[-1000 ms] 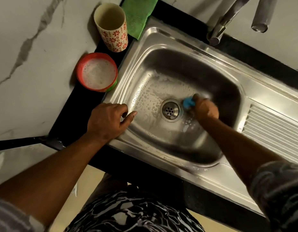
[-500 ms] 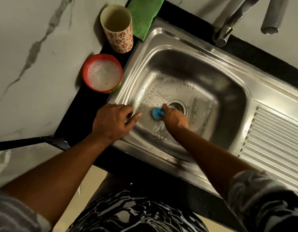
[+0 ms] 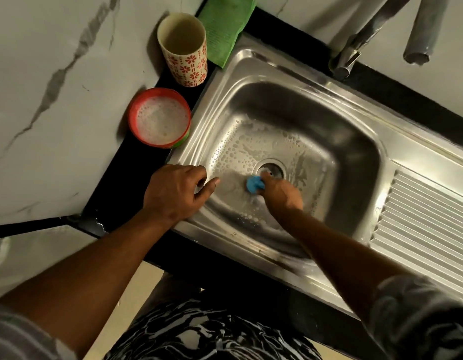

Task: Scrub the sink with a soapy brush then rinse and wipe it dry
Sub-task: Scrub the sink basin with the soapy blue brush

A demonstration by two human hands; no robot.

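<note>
The left hand sits on the near-left corner of the sink, fingers bent down onto the rim and thumb stretched over the basin's edge. Whether it grips the rim cannot be told. The right hand reaches down into the basin, fingers clamped on the blue brush, which presses on the basin floor just near-left of the drain. Foam and droplets cover the floor left of the drain and around it. The far and right parts of the basin are open steel, and a ribbed drainboard runs on to the right.

On the narrow black counter, between the marble wall and the sink, a red bowl of white foam stands just beside the left rim. Beyond it stands an upright flowered cup, its pale inside showing. A green cloth lies past the cup, overlapping the sink's far-left corner. The tap rises behind the far rim.
</note>
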